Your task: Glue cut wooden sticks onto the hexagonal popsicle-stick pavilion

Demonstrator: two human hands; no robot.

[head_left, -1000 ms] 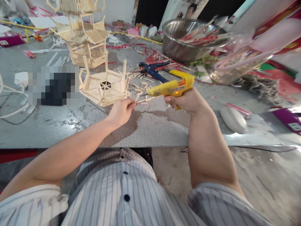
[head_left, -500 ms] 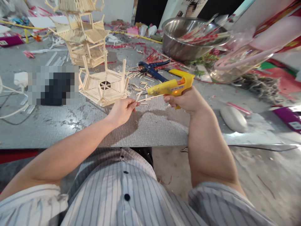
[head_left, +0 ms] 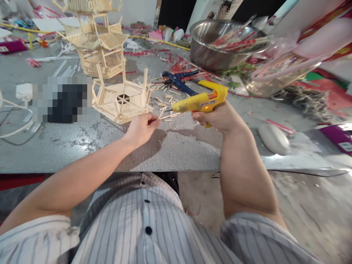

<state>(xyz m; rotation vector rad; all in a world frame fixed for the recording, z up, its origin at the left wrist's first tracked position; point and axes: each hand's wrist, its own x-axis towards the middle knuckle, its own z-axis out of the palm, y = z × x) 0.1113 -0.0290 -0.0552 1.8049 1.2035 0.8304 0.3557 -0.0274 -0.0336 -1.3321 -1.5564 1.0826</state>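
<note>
my left grip [head_left: 141,128] pinches a short, pale, thin wooden stick [head_left: 160,114] between thumb and fingers, over the counter near its front edge. my right grip [head_left: 213,115] is wrapped around the handle of a yellow plastic glue gun [head_left: 192,102], an orange light [head_left: 206,107] glowing on its side. its grey nozzle [head_left: 169,109] points at the stick, very near; i cannot tell whether they touch. just beyond my left grip sits a six-sided pale wooden frame [head_left: 132,108], its base slatted in rings around a dark centre, with posts rising at the corners. behind it stands a tiered wooden pagoda model [head_left: 110,40]. the counter [head_left: 90,154] is grey, textured and stained, strewn with wooden offcuts [head_left: 169,97] beside dark blue pliers-like cutters [head_left: 178,82]. farther back, a round steel bowl [head_left: 203,55] holds red-and-white sticks [head_left: 242,44]. below the counter, the floor [head_left: 297,209] is a scuffed pale grey.
</note>
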